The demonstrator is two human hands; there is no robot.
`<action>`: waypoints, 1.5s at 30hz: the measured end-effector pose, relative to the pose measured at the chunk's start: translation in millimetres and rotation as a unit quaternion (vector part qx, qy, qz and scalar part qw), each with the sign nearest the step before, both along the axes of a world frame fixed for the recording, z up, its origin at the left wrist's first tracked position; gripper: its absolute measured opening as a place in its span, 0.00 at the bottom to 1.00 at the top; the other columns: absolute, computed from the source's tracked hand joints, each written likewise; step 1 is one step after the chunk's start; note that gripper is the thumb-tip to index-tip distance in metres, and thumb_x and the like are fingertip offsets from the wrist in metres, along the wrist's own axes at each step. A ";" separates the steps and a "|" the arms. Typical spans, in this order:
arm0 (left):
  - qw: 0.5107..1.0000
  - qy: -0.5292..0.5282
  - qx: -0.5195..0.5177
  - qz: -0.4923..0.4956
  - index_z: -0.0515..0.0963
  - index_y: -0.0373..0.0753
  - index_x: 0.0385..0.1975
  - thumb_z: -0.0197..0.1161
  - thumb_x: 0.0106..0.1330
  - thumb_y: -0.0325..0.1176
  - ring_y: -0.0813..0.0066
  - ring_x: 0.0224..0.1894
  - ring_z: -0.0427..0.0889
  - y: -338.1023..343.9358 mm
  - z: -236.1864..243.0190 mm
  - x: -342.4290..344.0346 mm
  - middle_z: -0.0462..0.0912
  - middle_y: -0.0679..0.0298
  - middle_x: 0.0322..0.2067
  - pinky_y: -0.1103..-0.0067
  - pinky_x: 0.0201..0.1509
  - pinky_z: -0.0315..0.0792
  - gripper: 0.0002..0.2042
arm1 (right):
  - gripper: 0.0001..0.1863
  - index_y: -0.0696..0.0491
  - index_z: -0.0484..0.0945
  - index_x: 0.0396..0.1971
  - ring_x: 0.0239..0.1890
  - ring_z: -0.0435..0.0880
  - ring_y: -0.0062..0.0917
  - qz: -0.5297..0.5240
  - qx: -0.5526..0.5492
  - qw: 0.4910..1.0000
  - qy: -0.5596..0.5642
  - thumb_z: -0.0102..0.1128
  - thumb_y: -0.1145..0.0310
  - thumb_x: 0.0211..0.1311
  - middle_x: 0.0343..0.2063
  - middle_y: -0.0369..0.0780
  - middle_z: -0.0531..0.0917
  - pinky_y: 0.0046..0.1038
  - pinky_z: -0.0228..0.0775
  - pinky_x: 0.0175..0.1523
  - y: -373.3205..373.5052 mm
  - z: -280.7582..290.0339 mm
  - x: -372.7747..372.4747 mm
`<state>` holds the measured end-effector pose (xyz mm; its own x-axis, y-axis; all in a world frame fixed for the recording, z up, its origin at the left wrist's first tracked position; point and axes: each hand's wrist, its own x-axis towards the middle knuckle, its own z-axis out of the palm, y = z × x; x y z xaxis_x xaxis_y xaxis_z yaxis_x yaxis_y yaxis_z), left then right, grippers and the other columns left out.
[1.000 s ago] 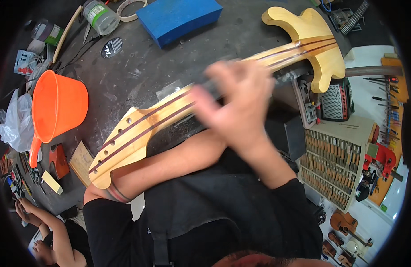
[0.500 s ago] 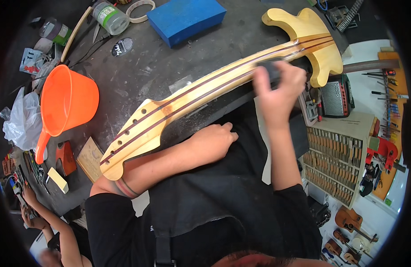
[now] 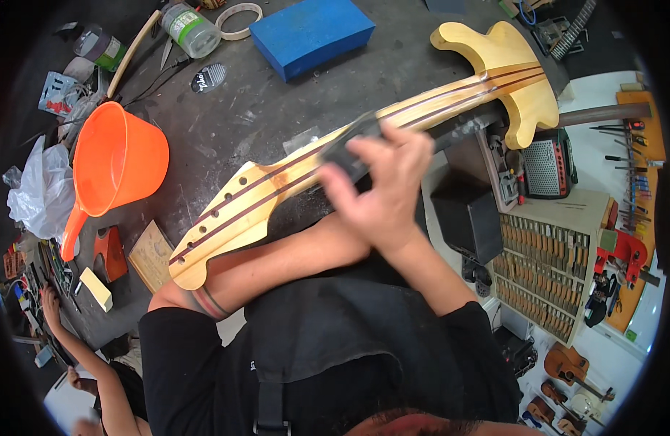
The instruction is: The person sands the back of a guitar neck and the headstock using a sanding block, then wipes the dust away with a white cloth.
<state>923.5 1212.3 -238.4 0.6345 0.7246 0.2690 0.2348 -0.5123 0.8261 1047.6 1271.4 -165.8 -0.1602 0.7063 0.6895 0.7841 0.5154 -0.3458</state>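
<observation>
- The right hand (image 3: 384,195) is blurred, its thumb and fingers closed around a dark sanding block (image 3: 342,154) on the guitar neck.
- The left hand (image 3: 349,231) is mostly hidden behind the right; whether it is open or closed, I cannot tell.
- The bare-wood electric guitar (image 3: 422,106) lies along the near side of the table (image 3: 233,87), its long axis slanting from lower left to upper right. The headstock (image 3: 222,221), with its tuner holes, points toward the person's left elbow; the horned body (image 3: 520,73) is at the far right end.
- The step in hand looks like sanding the neck lengthwise; the next stroke would call for a flat block and even pressure along the dark stripes.
- Beyond the neck sits a blue block (image 3: 313,36); left of the headstock, an orange dipper (image 3: 124,156).
</observation>
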 end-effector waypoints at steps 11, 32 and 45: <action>0.993 -0.024 0.102 0.058 0.88 0.28 0.49 0.66 0.65 0.20 0.42 0.46 0.92 6.6 9.0 3.7 0.86 0.41 0.49 0.56 0.57 0.86 0.14 | 0.24 0.43 0.85 0.46 0.57 0.76 0.43 0.026 -0.020 0.999 -0.035 0.83 0.44 0.62 0.50 0.44 0.79 0.49 0.64 0.64 -5.4 14.2 13.9; 0.963 0.248 -0.055 -0.088 0.89 0.31 0.47 0.62 0.69 0.23 0.42 0.47 0.93 2.6 12.2 -8.2 0.88 0.42 0.50 0.59 0.55 0.88 0.12 | 0.24 0.41 0.87 0.46 0.56 0.78 0.41 0.008 -0.017 0.998 -0.061 0.83 0.43 0.57 0.47 0.39 0.81 0.47 0.63 0.62 5.8 8.8 19.2; 0.965 0.242 -0.023 -0.103 0.90 0.33 0.46 0.65 0.66 0.23 0.44 0.47 0.92 0.0 21.6 -10.6 0.89 0.46 0.45 0.54 0.56 0.85 0.12 | 0.23 0.47 0.84 0.43 0.51 0.79 0.44 -0.249 -0.040 0.965 -0.075 0.79 0.45 0.63 0.44 0.45 0.81 0.50 0.66 0.59 53.2 10.5 96.0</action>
<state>913.0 1212.4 -216.8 0.8098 0.5733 -0.1246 0.4953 -0.5544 0.6688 1143.6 1324.6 -155.3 0.1190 0.7720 0.6244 0.9718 0.0382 -0.2325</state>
